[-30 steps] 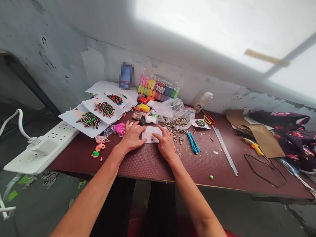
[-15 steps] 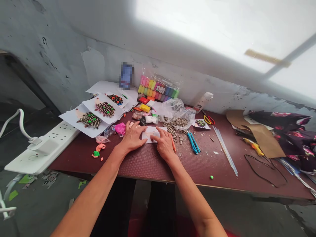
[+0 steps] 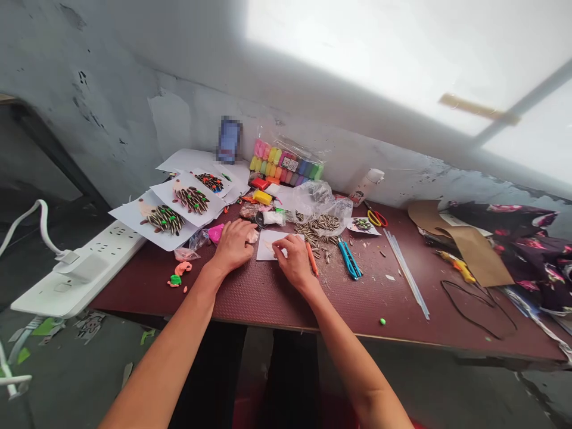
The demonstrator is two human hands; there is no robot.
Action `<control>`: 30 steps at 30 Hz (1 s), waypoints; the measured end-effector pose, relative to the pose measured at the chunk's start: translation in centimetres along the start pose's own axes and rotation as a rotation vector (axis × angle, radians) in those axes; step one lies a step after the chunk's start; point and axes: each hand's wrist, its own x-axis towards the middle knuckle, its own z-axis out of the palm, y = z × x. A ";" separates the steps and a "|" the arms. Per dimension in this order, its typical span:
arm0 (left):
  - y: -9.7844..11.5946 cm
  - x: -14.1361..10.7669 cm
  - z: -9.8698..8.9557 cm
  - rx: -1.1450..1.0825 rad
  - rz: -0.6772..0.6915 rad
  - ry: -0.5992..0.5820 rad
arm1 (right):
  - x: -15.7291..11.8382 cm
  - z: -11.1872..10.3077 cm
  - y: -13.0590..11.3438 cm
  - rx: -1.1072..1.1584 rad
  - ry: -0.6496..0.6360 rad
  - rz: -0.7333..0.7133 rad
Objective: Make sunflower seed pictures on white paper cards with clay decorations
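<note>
A small white card lies flat on the table, with a thin pale peach patch of clay on it. My left hand is curled at the card's left side, fingers closed on a pale peach lump of modelling clay that shows at its fingertips. Over the card's right half is my right hand, its fingers bent and drawn together at the pale patch. Whatever may be between those fingertips is too small to make out. Just right of this hand lies an orange pen-like tool.
Striped sunflower seeds lie in and around a clear bag. Nearby are a blue utility knife, scissors and clear sticks. Seed-covered pictures lie left, beside a white power strip. Packaged coloured clay stands behind.
My left hand has left the card, moved slightly left and closed on the pale clay. My right hand's fingers, stretched out on the card before, are now bent and drawn together.
</note>
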 end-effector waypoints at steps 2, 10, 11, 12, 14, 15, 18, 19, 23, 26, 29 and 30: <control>-0.1 -0.2 0.2 0.024 0.020 -0.027 | 0.6 0.2 -0.3 0.022 -0.034 -0.002; 0.4 0.6 -0.4 -0.295 0.009 0.107 | 4.0 0.9 -1.2 0.130 -0.010 0.021; 0.6 0.7 -0.6 -0.387 0.001 0.121 | 4.4 0.9 -1.2 0.171 0.010 0.029; 0.8 0.8 -0.8 -0.487 -0.011 0.127 | 4.7 1.0 -1.2 0.227 0.031 0.047; 1.3 0.8 -1.2 -0.675 -0.043 0.113 | 5.0 1.1 -1.2 0.378 0.073 0.115; 1.5 0.8 -1.4 -0.745 -0.062 0.085 | 4.9 1.1 -1.2 0.456 0.093 0.157; 1.9 0.7 -2.0 -0.834 -0.120 0.009 | 4.4 1.1 -1.0 0.619 0.125 0.245; 2.0 0.7 -2.2 -0.849 -0.128 0.002 | 4.2 1.0 -1.0 0.643 0.131 0.252; 2.4 0.7 -2.6 -0.918 -0.113 -0.060 | 3.8 0.3 -1.0 0.682 0.152 0.233; 2.7 0.7 -2.8 -0.981 -0.124 -0.141 | 3.8 -0.2 -1.1 0.694 0.139 0.183; 3.0 0.6 -2.9 -1.016 -0.146 -0.204 | 3.8 -0.4 -1.3 0.688 0.103 0.145; 3.1 0.5 -2.9 -1.019 -0.141 -0.223 | 3.7 -0.5 -1.3 0.681 0.090 0.142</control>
